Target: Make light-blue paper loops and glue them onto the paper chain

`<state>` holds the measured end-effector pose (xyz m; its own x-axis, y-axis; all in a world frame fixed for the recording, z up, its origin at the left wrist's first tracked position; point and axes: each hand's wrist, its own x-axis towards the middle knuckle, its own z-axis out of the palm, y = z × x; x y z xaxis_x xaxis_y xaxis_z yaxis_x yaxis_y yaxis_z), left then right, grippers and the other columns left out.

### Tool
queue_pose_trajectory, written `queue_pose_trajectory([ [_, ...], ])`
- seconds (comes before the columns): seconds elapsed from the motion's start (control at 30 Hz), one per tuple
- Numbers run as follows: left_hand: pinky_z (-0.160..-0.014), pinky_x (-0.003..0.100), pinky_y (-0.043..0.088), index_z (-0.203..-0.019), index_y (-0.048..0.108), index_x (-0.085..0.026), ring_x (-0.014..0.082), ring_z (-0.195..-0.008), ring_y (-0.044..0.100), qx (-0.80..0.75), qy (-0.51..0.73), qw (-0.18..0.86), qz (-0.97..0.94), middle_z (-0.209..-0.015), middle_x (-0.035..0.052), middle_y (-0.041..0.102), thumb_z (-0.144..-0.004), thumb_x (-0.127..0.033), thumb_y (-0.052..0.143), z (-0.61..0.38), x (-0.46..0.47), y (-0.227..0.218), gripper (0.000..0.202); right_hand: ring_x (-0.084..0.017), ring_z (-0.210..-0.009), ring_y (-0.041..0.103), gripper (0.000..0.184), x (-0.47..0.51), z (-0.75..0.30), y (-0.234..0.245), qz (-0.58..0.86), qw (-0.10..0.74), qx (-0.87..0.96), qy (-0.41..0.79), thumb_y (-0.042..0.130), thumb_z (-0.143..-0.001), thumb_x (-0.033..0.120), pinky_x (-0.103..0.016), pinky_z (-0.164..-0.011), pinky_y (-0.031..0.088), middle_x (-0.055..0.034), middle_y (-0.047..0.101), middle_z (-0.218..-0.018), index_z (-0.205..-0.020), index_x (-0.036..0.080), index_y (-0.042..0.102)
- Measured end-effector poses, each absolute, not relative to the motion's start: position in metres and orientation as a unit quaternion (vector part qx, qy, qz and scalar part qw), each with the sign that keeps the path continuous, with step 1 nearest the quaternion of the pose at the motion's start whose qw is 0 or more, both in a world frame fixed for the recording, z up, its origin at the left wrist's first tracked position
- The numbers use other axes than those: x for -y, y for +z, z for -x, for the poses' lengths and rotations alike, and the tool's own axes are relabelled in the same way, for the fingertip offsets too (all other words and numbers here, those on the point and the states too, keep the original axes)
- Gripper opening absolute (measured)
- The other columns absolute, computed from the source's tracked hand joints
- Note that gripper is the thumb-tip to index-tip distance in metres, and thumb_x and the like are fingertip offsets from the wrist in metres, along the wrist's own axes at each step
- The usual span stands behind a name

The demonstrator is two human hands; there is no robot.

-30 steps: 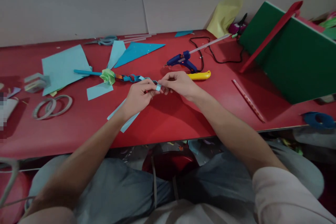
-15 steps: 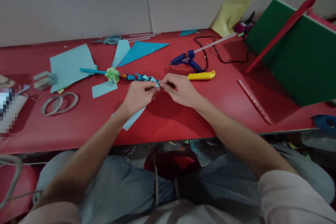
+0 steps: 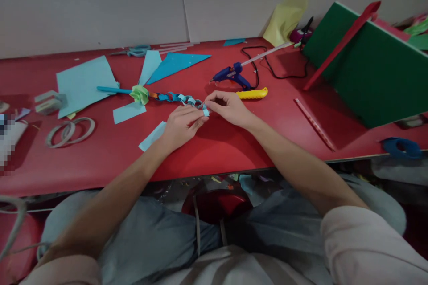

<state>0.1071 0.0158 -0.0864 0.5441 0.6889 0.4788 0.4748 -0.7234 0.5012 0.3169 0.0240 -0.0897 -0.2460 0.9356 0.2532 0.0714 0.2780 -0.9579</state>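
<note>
The paper chain [image 3: 181, 98] runs toward ten o'clock from its light-blue end link [image 3: 206, 111]. The left hand [image 3: 183, 125], palm down, and right hand [image 3: 230, 107], curled inward from four o'clock, have their fingers pinched on it; the left now sits lower, toward six, uncovering more loops than half a second ago.

We are finding bare tabletop [image 3: 230, 151] on the near side of our right hand [image 3: 230, 109], and another gap is running rightward to the pencil [image 3: 314, 124]. Beyond that hand, the yellow-handled tool [image 3: 253, 94] and glue gun [image 3: 234, 75] are blocking the way, while the paper chain [image 3: 181, 97] is barring the far side of our left hand [image 3: 183, 127] and the green board [image 3: 374, 71] is walling off the right.
</note>
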Motion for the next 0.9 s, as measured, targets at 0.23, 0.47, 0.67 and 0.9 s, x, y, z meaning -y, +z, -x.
queue_pose_trajectory([
  [0.23, -0.086, 0.036, 0.052, -0.107, 0.081, -0.024, 0.0229, -0.086, 0.072, -0.360, 0.365, 0.096, -0.853, -0.088, 0.0081, 0.080, -0.105, -0.051, 0.052, -0.104, -0.021, -0.096, 0.040, -0.010, -0.063, 0.057, 0.031, -0.023, -0.319, -0.093, 0.329, 0.449, 0.610, 0.564, 0.082, -0.084, 0.048, -0.024, -0.064, 0.047, 0.0035, 0.068, -0.073, -0.087, 0.021, 0.068],
  [0.47, -0.095, 0.037, 0.052, -0.120, 0.081, -0.024, 0.0240, -0.102, 0.074, -0.362, 0.386, 0.107, -0.842, -0.110, 0.0109, 0.083, -0.110, -0.053, 0.043, -0.105, -0.021, -0.097, 0.049, -0.010, -0.063, 0.060, 0.014, -0.019, -0.318, -0.091, 0.332, 0.417, 0.585, 0.611, 0.075, -0.089, 0.032, -0.023, -0.063, 0.048, 0.0031, 0.071, -0.075, -0.094, 0.020, 0.071],
  [0.67, -0.091, 0.035, 0.051, -0.145, 0.065, -0.020, 0.0209, -0.081, 0.070, -0.365, 0.350, 0.155, -0.849, -0.096, 0.0069, 0.079, -0.100, -0.068, 0.056, -0.107, -0.012, -0.093, 0.067, -0.009, -0.062, 0.055, 0.008, -0.024, -0.315, -0.093, 0.377, 0.482, 0.575, 0.544, 0.065, -0.096, 0.023, -0.022, -0.061, 0.045, 0.0054, 0.065, -0.075, -0.098, 0.022, 0.073],
  [0.9, -0.083, 0.031, 0.051, -0.114, 0.071, -0.021, 0.0203, -0.082, 0.070, -0.387, 0.317, 0.161, -0.851, -0.096, 0.0045, 0.078, -0.090, -0.063, 0.073, -0.111, -0.010, -0.094, 0.048, -0.012, -0.078, 0.061, 0.015, -0.027, -0.315, -0.097, 0.399, 0.497, 0.575, 0.513, 0.072, -0.094, 0.031, -0.025, -0.079, 0.052, 0.0018, 0.071, -0.092, -0.106, 0.023, 0.075],
])
